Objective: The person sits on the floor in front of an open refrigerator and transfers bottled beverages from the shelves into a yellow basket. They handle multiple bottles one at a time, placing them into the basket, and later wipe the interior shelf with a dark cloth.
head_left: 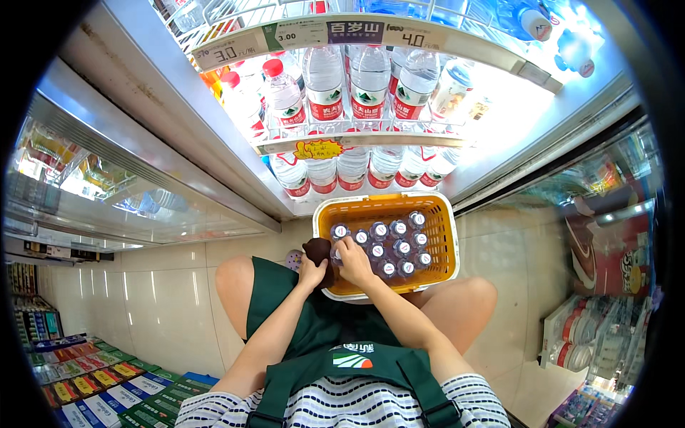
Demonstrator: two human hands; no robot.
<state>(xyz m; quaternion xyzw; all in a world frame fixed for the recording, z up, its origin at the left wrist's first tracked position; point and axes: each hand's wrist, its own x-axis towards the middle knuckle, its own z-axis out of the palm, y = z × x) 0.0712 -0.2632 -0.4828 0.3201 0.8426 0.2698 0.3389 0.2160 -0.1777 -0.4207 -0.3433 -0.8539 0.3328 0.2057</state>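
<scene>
A yellow basket with a white rim (454, 246) stands on the floor in front of me. Inside it are several upright bottles with white caps (379, 230). At the basket's left side my left hand (312, 272) is closed on a bunched dark brown cloth (318, 250); its exact kind is hard to make out. My right hand (354, 262) reaches over the basket's left part, fingers closed at the top of a bottle (336, 254) right beside the cloth. The hand covers most of that bottle.
Beyond the basket is a lit cooler with water bottles (370, 85) on wire shelves. A glass door (128, 178) stands at the left. Boxed goods (107, 392) lie at the lower left; packaged tubs (574, 332) stand at the right. My knees flank the basket.
</scene>
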